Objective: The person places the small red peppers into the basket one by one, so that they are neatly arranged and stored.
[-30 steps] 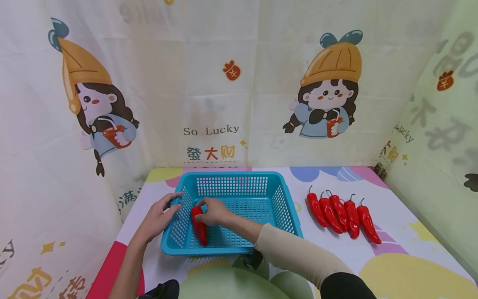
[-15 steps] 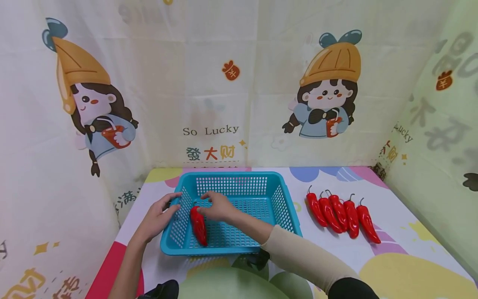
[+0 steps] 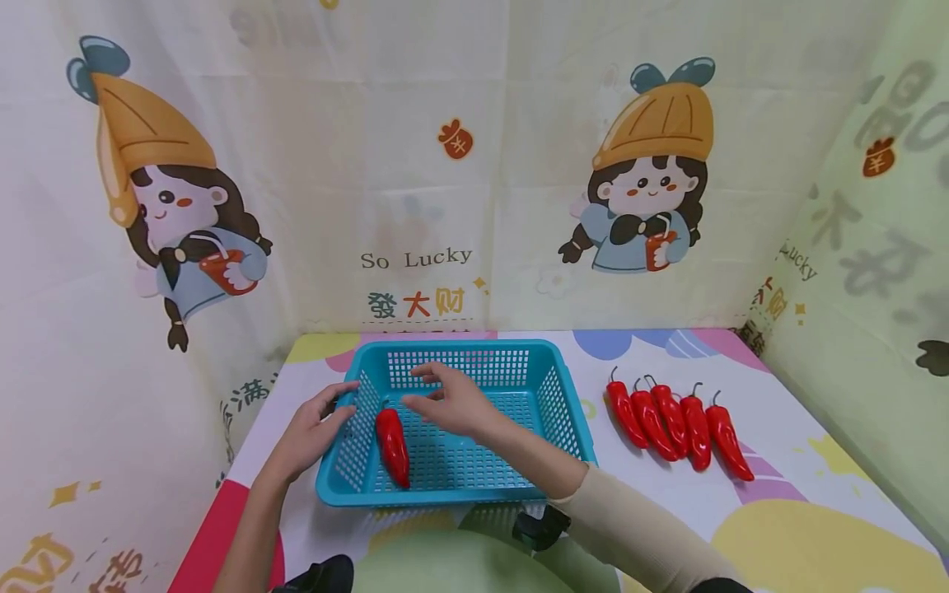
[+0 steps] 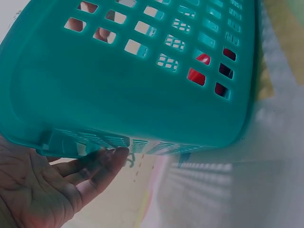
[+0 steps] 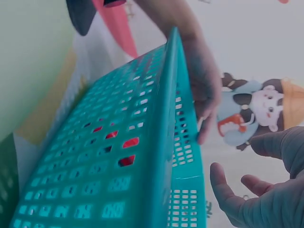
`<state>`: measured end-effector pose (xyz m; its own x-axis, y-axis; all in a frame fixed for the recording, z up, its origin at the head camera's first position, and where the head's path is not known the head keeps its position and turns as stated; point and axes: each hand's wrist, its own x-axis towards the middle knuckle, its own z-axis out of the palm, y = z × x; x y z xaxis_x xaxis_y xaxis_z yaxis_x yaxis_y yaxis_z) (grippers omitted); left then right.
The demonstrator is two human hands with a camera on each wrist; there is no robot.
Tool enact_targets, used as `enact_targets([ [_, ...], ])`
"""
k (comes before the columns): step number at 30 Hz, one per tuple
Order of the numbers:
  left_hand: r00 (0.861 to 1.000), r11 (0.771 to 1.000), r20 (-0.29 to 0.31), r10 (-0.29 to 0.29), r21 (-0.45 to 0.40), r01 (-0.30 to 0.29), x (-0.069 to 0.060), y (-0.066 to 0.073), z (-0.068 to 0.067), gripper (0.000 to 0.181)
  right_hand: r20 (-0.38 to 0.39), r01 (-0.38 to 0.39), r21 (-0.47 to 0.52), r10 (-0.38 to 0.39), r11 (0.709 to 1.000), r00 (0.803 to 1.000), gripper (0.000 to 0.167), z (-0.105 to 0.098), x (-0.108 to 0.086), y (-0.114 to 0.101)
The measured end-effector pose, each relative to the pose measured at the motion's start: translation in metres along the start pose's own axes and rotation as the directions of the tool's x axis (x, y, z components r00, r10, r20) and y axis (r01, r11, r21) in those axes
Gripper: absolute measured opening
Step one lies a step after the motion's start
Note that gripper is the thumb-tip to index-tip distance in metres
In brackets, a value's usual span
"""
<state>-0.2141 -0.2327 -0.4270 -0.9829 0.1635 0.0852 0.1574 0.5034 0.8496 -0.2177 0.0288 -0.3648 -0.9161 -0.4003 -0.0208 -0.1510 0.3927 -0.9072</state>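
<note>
In the head view, a red chili pepper (image 3: 392, 447) lies inside the left part of the blue plastic basket (image 3: 460, 496), its stem toward the back. My right hand (image 3: 458, 402) hovers over the basket to the right of this pepper, fingers spread and apart from it. Nothing is in that hand; the right wrist view also shows its loosely bent fingers (image 5: 223, 192) beside the basket rim. My left hand (image 3: 311, 432) rests at the basket's left side, fingertips touching near the rim. In the left wrist view, its relaxed fingers (image 4: 102, 175) lie against the basket's outside.
Several red chili peppers (image 3: 673, 424) lie in a row on the patterned table to the right of the basket, stems pointing back. A printed cloth (image 3: 519, 214) hangs behind the table and along both sides.
My right hand has let go of the pepper in the basket and moved up and to the right, its fingers spreading. The pepper stays put; my left hand keeps its place.
</note>
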Motion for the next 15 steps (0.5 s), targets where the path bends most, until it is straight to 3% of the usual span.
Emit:
enact_targets([
  [10,1.0,1.0,-0.001,-0.001,0.004,0.001,0.0,-0.001,0.001,0.057,-0.089,0.07,0.01,-0.069,0.998,0.994,0.049,-0.011,-0.027,0.0],
  [15,1.0,1.0,-0.003,0.006,-0.005,-0.006,0.001,0.001,0.001,0.057,-0.105,0.13,-0.034,-0.132,0.991,0.986,0.05,-0.017,-0.037,0.0],
])
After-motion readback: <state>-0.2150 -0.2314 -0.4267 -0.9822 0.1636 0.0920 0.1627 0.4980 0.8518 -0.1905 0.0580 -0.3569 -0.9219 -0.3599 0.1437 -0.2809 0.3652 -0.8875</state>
